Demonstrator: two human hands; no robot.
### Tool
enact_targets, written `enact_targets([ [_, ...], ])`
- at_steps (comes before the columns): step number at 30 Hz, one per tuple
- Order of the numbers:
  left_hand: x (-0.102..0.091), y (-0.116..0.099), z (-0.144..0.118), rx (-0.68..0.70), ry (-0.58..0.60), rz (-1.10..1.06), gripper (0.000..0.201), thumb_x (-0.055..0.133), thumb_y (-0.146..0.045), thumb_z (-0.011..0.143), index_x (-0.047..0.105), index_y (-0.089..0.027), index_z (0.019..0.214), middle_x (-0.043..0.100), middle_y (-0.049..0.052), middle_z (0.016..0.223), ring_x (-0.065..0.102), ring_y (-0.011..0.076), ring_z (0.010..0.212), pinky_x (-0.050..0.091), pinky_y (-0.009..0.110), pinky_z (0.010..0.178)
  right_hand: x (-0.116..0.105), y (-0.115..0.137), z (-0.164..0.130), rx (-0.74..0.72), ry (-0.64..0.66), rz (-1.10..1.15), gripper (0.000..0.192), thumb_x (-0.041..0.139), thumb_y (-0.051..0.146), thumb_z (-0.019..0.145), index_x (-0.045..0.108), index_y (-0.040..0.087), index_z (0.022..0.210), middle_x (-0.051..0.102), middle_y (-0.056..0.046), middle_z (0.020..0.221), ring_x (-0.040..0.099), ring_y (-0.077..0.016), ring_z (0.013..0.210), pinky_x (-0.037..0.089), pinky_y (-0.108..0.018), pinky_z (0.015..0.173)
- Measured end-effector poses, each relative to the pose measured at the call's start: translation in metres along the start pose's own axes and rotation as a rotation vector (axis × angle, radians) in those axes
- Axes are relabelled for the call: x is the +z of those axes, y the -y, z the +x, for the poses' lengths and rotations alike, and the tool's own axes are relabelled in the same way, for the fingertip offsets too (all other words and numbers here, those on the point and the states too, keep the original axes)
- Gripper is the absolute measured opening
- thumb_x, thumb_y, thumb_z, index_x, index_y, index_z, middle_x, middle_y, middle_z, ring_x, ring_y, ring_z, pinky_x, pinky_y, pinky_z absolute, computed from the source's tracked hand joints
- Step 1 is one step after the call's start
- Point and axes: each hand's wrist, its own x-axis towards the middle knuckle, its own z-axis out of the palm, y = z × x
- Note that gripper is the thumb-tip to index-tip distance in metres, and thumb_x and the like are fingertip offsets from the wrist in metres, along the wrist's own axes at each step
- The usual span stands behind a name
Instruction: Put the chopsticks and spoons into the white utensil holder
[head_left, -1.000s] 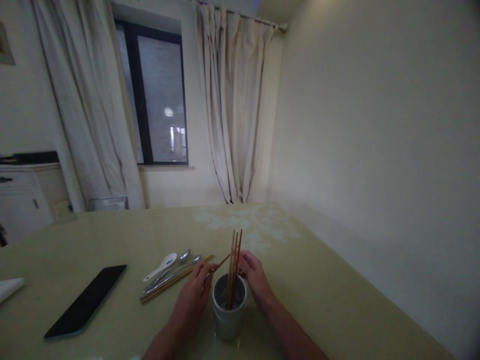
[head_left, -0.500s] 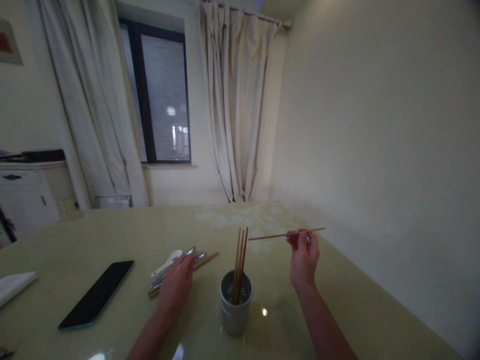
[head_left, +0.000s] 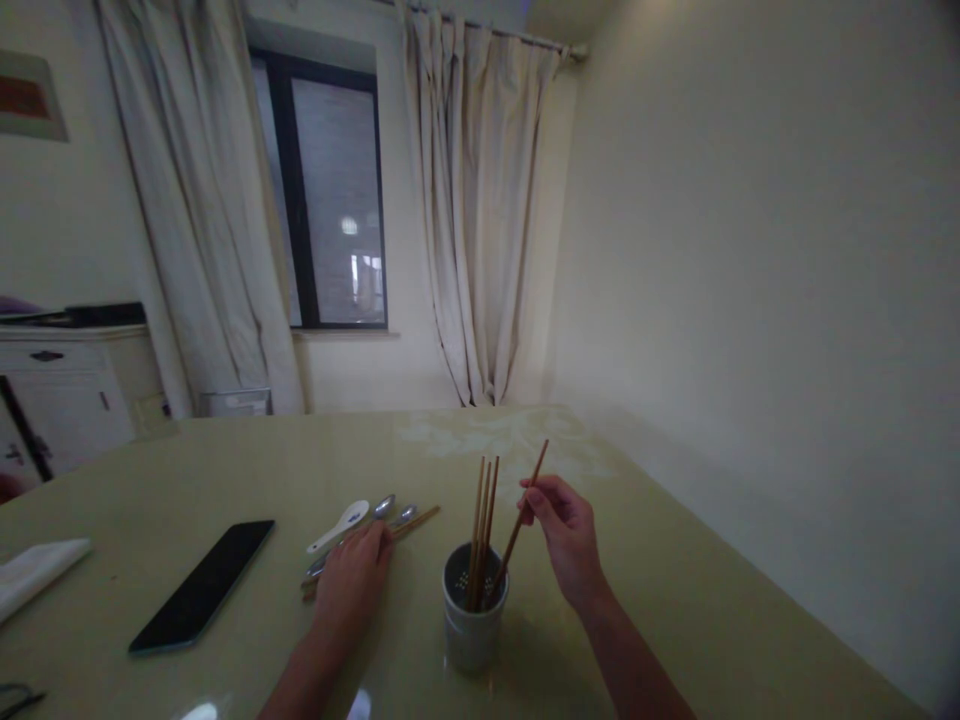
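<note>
A grey utensil cup (head_left: 472,630) stands on the table in front of me with several wooden chopsticks (head_left: 481,520) upright in it. My right hand (head_left: 566,535) pinches one more chopstick (head_left: 517,530), tilted, with its lower tip inside the cup. My left hand (head_left: 351,580) lies flat on the table over the near ends of chopsticks (head_left: 416,521) and metal spoons (head_left: 390,512) lying there. A white ceramic spoon (head_left: 339,526) lies just beyond those.
A black phone (head_left: 202,584) lies on the table at the left, and a white folded cloth (head_left: 37,570) at the far left. The yellow-green table (head_left: 675,580) meets the wall on the right. A white cabinet (head_left: 67,390), curtains and a window stand behind.
My right hand has brought the chopstick from level out at the right down to the cup, tip inside. My left hand stays on the cutlery.
</note>
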Motion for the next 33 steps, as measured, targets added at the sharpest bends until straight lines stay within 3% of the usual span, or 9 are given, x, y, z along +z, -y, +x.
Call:
enact_targets([
  [6,0.0,0.002,-0.002,-0.036,0.01,0.016,0.021,0.047,-0.024,0.101,0.068,-0.021,0.099,0.076,0.009,0.111,0.071,0.0252,0.11,0.05,0.034,0.093,0.015,-0.046,-0.01,0.209,-0.074,-0.028,0.053,0.076,0.072,0.08,0.07,0.019,0.078,0.064,0.0,0.063,0.055,-0.0138,0.053,0.044,-0.026,0.051],
  [8,0.001,0.002,-0.001,0.001,0.003,0.049,0.021,0.047,-0.025,0.101,0.068,-0.021,0.098,0.075,0.01,0.114,0.069,0.0267,0.114,0.05,0.035,0.095,0.02,-0.068,-0.014,0.318,0.013,-0.135,0.061,0.074,0.079,0.073,0.063,0.019,0.066,0.054,0.003,0.054,0.047,-0.0128,0.049,0.037,-0.025,0.047],
  [11,0.006,-0.002,0.002,0.059,0.011,0.044,0.022,0.046,-0.024,0.099,0.068,-0.021,0.095,0.075,0.012,0.113,0.067,0.0305,0.115,0.049,0.042,0.099,0.024,-0.089,-0.017,0.344,0.057,-0.166,0.057,0.078,0.074,0.071,0.065,0.019,0.066,0.056,0.002,0.058,0.049,-0.0145,0.056,0.038,-0.026,0.051],
  [20,0.021,-0.061,-0.011,0.184,-0.062,-0.684,0.024,0.049,-0.04,0.098,0.065,-0.025,0.09,0.074,0.007,0.096,0.07,0.0245,0.088,0.055,0.035,0.081,0.019,-0.087,-0.018,0.413,0.206,-0.04,0.054,0.09,0.066,0.064,0.076,0.018,0.083,0.072,-0.002,0.073,0.065,-0.0194,0.066,0.049,-0.03,0.065],
  [25,0.017,-0.069,-0.017,0.233,-0.032,-0.777,0.024,0.053,-0.04,0.099,0.069,-0.024,0.091,0.075,0.006,0.094,0.071,0.0235,0.087,0.056,0.033,0.079,0.021,-0.076,-0.017,0.391,0.276,-0.02,0.05,0.088,0.064,0.072,0.076,0.018,0.088,0.078,-0.006,0.083,0.071,-0.0223,0.074,0.054,-0.033,0.069],
  [27,0.014,-0.061,-0.013,0.256,-0.047,-0.717,0.024,0.052,-0.039,0.099,0.071,-0.026,0.095,0.077,0.007,0.097,0.072,0.0244,0.09,0.057,0.035,0.083,0.011,-0.066,-0.006,0.311,0.185,-0.027,0.049,0.085,0.064,0.077,0.073,0.019,0.09,0.08,-0.008,0.089,0.072,-0.0219,0.075,0.055,-0.032,0.068],
  [29,0.012,-0.047,-0.008,0.223,-0.092,-0.606,0.026,0.05,-0.04,0.1,0.072,-0.026,0.099,0.078,0.008,0.102,0.072,0.0268,0.097,0.057,0.039,0.089,-0.01,-0.052,0.009,0.169,-0.114,0.001,0.05,0.082,0.067,0.078,0.069,0.02,0.09,0.08,-0.008,0.095,0.072,-0.02,0.076,0.055,-0.03,0.066],
  [31,0.009,-0.029,-0.002,0.146,-0.145,-0.442,0.028,0.047,-0.039,0.101,0.072,-0.024,0.1,0.078,0.01,0.106,0.071,0.0293,0.103,0.055,0.043,0.095,-0.034,-0.036,0.025,0.01,-0.435,0.073,0.054,0.085,0.069,0.073,0.064,0.022,0.089,0.078,-0.002,0.082,0.07,-0.0168,0.069,0.055,-0.028,0.065],
  [33,0.007,-0.013,0.003,0.072,-0.154,-0.243,0.028,0.045,-0.032,0.101,0.071,-0.022,0.102,0.077,0.011,0.11,0.069,0.0302,0.108,0.052,0.044,0.098,-0.054,-0.021,0.036,-0.136,-0.562,0.135,0.052,0.088,0.064,0.072,0.063,0.023,0.093,0.074,0.003,0.075,0.067,-0.0129,0.066,0.054,-0.024,0.066],
])
